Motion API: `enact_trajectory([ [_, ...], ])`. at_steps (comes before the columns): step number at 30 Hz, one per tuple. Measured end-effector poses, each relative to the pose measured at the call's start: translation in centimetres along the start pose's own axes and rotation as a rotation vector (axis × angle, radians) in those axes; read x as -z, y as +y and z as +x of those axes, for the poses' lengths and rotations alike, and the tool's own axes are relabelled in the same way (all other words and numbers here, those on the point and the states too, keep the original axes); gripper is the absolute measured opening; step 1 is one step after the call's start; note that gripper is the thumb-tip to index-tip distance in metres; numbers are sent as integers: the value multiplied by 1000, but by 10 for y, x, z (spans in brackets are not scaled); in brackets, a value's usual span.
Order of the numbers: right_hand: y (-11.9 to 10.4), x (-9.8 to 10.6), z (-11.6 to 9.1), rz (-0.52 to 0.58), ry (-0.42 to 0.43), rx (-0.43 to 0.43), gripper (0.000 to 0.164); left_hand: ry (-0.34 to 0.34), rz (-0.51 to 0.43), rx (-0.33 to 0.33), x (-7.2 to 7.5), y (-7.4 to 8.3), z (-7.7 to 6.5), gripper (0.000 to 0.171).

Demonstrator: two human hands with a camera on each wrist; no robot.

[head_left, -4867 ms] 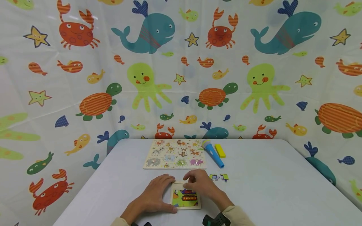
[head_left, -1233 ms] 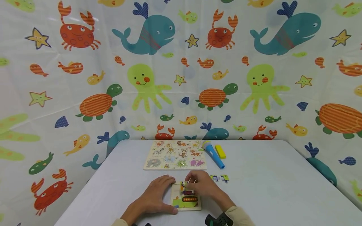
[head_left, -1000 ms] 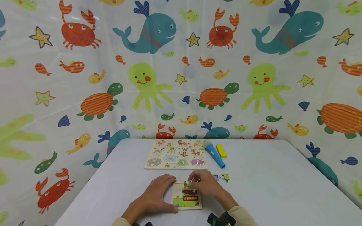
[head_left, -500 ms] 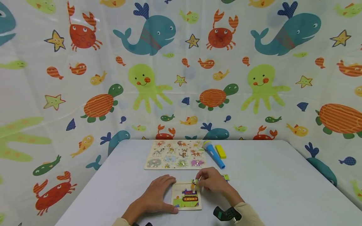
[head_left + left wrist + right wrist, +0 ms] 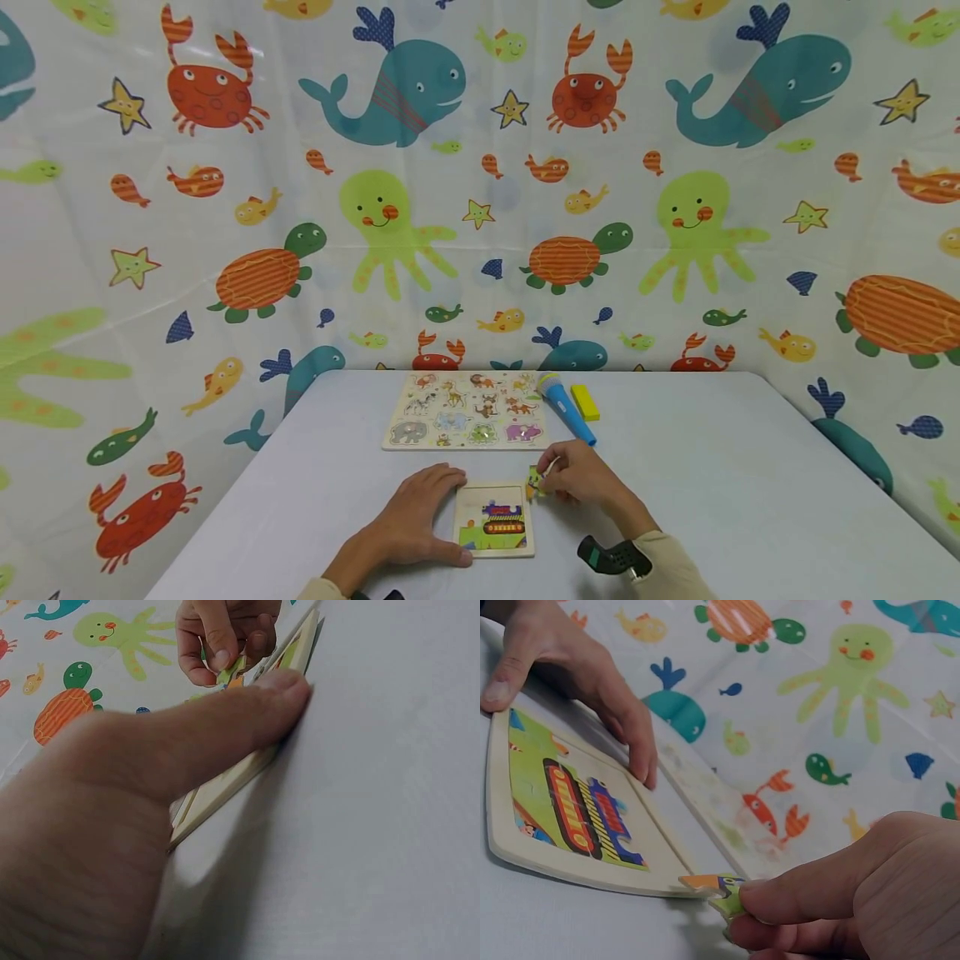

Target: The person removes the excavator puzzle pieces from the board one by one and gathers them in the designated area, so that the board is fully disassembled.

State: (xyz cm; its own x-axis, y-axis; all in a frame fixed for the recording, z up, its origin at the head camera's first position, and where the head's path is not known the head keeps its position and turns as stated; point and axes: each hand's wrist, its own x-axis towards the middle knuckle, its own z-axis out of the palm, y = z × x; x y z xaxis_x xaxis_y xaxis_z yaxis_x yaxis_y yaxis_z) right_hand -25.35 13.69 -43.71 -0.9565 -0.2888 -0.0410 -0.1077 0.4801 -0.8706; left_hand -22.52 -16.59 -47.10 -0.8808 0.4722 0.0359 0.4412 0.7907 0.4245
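Observation:
A small wooden puzzle tray [image 5: 470, 500] lies on the white table; its lower part holds fitted pieces [image 5: 501, 527] picturing a tracked digger on green, while bare wood shows above. My left hand [image 5: 411, 521] spreads along the tray's left side, thumb at the near corner and fingers at the far one. Just past the tray's upper right corner, my right hand [image 5: 585, 479] pinches a green and orange puzzle piece [image 5: 724, 891] between thumb and fingers. The right wrist view shows the piece held over the tray's corner.
Farther back lies a wooden animal puzzle board [image 5: 465, 408]. Beside it are a blue toy microphone [image 5: 567, 408] and a yellow block [image 5: 585, 402]. A sea-animal curtain [image 5: 480, 183] hangs behind the table.
My right hand has lifted the puzzle piece from the tray's upper area and carried it right, past the corner. It now covers the loose pieces seen there earlier. The left hand stays put.

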Motion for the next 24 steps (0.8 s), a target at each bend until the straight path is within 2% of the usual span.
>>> enact_trajectory([
  [18,8,0,0,-36,12,-81,18,-5,-8,-2,1,2,-1,107],
  [24,9,2,0,-21,-18,-75,19,-10,-10,5,1,3,-1,108],
])
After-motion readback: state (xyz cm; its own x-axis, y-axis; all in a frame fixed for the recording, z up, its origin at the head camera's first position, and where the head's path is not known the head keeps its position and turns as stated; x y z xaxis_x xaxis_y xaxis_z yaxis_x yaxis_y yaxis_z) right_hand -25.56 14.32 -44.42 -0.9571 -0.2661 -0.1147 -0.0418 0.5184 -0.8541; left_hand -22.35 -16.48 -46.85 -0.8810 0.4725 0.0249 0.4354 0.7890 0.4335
